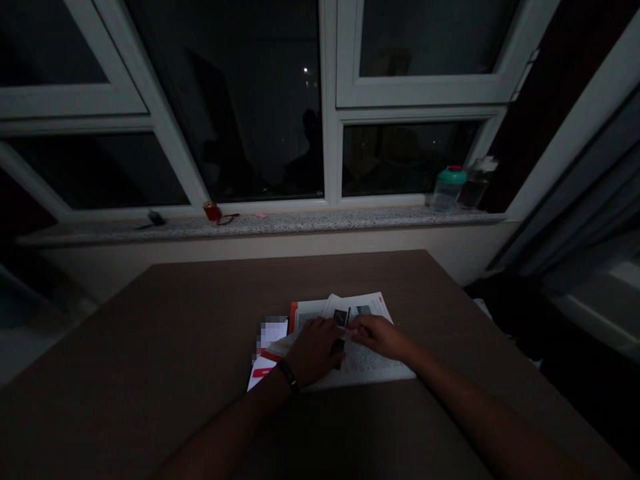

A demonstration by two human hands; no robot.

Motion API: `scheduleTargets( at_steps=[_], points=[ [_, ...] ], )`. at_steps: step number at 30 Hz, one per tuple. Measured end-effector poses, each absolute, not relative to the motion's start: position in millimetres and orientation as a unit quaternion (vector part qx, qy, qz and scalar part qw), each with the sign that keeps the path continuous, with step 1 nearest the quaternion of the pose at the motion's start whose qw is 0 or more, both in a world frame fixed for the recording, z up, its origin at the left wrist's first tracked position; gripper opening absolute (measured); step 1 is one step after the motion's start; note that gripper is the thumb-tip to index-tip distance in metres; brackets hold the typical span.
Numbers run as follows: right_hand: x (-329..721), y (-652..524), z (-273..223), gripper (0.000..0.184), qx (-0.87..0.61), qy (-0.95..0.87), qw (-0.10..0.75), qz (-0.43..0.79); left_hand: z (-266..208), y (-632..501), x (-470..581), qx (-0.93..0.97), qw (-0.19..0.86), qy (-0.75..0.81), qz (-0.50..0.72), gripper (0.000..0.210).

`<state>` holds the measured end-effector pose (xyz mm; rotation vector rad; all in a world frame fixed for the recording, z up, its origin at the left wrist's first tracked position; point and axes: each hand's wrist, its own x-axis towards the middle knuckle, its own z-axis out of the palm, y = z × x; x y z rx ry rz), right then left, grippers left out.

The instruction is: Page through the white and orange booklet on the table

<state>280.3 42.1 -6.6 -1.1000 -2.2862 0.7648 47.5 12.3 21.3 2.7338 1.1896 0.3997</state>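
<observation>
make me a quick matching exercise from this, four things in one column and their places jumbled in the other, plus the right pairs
Things
1. printed pages
2. dark wristband
3. teal-lidded bottle
4. small red container

Places
A. on the windowsill, toward the right side of the picture
B. on the table, beneath the left hand and right hand
C. on the windowsill, left of the picture's middle
D. around the left wrist

Right pairs: 1-B, 2-D, 3-A, 4-C
</observation>
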Motion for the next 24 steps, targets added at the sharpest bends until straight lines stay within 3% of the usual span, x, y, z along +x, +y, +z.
scheduleTargets(
  at_steps=[5, 16, 20, 24],
  points=[
    [275.8, 36.9, -3.7, 0.017, -0.365, -0.857, 0.224, 0.286, 23.1, 14.2, 47.6, 0.906, 0.07, 0.4, 0.119, 0.025],
    [272.5, 57.3, -8.5, 0.018, -0.465, -0.801, 0.293, 0.237, 18.0, 17.7, 45.3, 0.903, 0.099, 0.396, 0.133, 0.041],
    [273.9, 54.9, -11.6, 0.023, -0.447, -0.809, 0.29, 0.247, 13.6, 17.7, 43.1, 0.902, 0.094, 0.396, 0.146, 0.051],
    [274.1, 50.2, -11.0, 0.024, -0.411, -0.83, 0.263, 0.27, 12.6, 18.4, 40.5, 0.903, 0.097, 0.393, 0.145, 0.045]
  ],
)
